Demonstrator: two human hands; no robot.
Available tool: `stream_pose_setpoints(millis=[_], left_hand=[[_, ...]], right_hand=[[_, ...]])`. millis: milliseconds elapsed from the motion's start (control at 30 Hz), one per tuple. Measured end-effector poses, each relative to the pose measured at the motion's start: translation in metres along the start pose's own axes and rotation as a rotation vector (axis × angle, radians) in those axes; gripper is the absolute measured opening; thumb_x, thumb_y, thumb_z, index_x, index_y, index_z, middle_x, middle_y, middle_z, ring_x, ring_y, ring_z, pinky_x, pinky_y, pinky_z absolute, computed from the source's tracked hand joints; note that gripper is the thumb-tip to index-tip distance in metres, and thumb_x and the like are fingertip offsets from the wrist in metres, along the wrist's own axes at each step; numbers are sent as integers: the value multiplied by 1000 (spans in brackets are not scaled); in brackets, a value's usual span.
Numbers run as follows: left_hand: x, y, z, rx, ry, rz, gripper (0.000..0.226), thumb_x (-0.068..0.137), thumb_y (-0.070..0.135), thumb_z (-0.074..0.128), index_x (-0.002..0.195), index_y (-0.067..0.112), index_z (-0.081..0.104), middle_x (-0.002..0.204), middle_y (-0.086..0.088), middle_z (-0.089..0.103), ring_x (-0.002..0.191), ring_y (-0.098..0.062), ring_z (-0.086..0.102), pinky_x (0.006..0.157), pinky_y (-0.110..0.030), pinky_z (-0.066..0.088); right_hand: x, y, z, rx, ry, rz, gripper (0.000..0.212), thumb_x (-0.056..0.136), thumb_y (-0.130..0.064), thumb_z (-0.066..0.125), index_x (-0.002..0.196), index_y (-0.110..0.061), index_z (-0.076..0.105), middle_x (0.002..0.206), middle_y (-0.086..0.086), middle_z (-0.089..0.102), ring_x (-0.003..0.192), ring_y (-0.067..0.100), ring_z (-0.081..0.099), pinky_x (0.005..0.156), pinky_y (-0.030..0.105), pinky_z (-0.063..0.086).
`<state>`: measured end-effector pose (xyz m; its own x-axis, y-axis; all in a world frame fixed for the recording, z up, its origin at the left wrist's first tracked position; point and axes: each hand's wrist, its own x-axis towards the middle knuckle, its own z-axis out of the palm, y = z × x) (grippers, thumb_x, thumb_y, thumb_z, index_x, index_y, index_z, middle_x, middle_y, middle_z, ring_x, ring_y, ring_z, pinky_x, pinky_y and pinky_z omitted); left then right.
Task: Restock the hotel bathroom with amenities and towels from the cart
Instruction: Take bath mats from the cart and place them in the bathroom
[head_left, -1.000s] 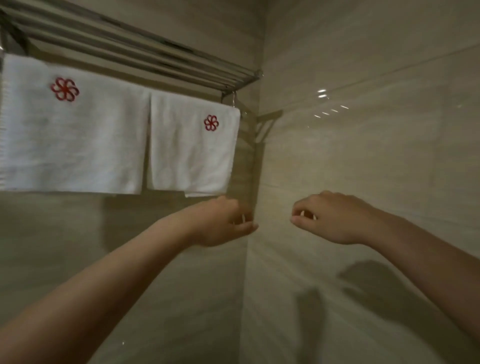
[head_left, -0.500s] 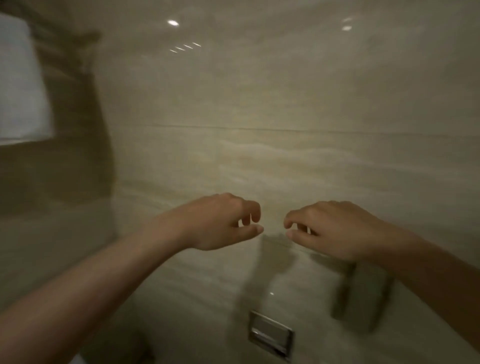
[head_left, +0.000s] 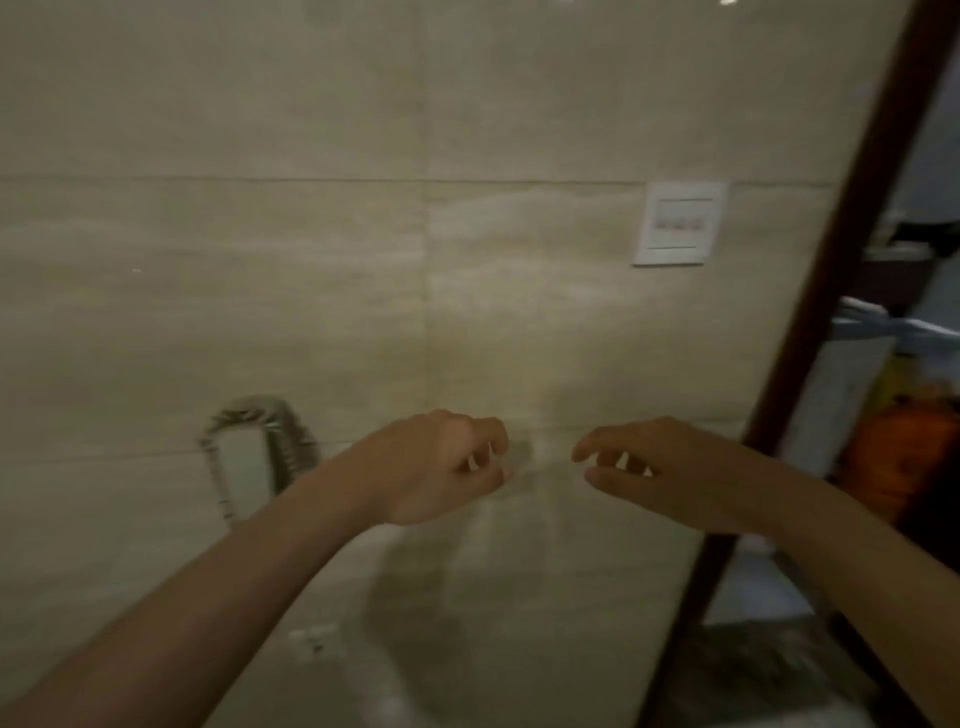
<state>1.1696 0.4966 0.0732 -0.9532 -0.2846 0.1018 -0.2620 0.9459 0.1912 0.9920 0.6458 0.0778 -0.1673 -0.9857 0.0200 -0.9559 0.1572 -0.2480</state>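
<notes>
Head view, checked near to far. Nearest: left forearm (head_left: 208, 597) and right forearm (head_left: 857, 571), both bare, raised from the bottom corners toward the wall.

Left hand (head_left: 441, 467), well below and left of the switch plate (head_left: 679, 223): fingers loosely curled, thumb close under the fingertips, wall visible through the gaps, nothing held. Right hand (head_left: 660, 470), straight below the switch plate: fingers half bent and relaxed, thumb apart from the forefinger, nothing held. Both hands level, near each other, not touching, with bare wall between them. Contact with the wall: cannot tell.

Behind the hands: beige tiled wall (head_left: 311, 260), glossy. Chrome hose loop (head_left: 257, 447) on that wall, far left of and lower than the switch plate, just beyond the left wrist; blurred. Switch plate itself white, flush on the tile, detail too blurred to read.

Dark brown door frame (head_left: 831, 322), just right of the switch plate, slanting from top right down toward the bottom edge.

Farthest, right of the switch plate and past the frame: blurred white and orange shapes (head_left: 893, 462) on apparent shelving. Whether cart stock, towels or amenities: cannot tell.
</notes>
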Motion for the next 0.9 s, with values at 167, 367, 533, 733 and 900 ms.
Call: stream_pose_setpoints(millis=[167, 367, 533, 733, 900], left_hand=[[94, 73, 41, -94, -40, 180, 24, 93, 44, 41, 106, 27, 53, 97, 13, 58, 84, -8, 57, 69, -24, 42], [193, 149, 92, -156, -85, 309, 28, 94, 44, 42, 109, 25, 55, 104, 10, 62, 91, -9, 58, 79, -28, 48], [274, 201, 135, -301, -166, 380, 24, 94, 39, 45, 100, 18, 56, 99, 3, 66, 88, -16, 61, 76, -31, 47], [376, 246, 174, -318, -216, 407, 23, 94, 43, 44, 103, 26, 55, 107, 7, 63, 91, -10, 59, 83, -33, 50], [453, 279, 188, -468, -231, 392, 20, 93, 38, 47, 100, 23, 58, 104, 7, 63, 90, -10, 59, 82, -34, 52]], right_hand=[[-67, 102, -6, 191, 43, 221, 30, 95, -40, 44, 120, -29, 57, 99, -13, 58, 87, 5, 58, 80, 28, 52], [-124, 204, 0, 404, 158, 431, 18, 96, -31, 46, 110, -30, 57, 95, -2, 62, 84, 18, 63, 72, 31, 56], [-147, 276, -1, 295, 219, 596, 19, 96, -34, 44, 103, -31, 61, 92, -8, 65, 62, -5, 58, 62, 19, 50], [-152, 362, -21, 114, 290, 767, 16, 94, -34, 46, 98, -33, 61, 81, -8, 67, 69, 11, 63, 72, 37, 54], [-156, 435, -36, 192, 381, 832, 13, 94, -31, 47, 91, -33, 60, 74, -12, 65, 70, 11, 64, 75, 43, 55]])
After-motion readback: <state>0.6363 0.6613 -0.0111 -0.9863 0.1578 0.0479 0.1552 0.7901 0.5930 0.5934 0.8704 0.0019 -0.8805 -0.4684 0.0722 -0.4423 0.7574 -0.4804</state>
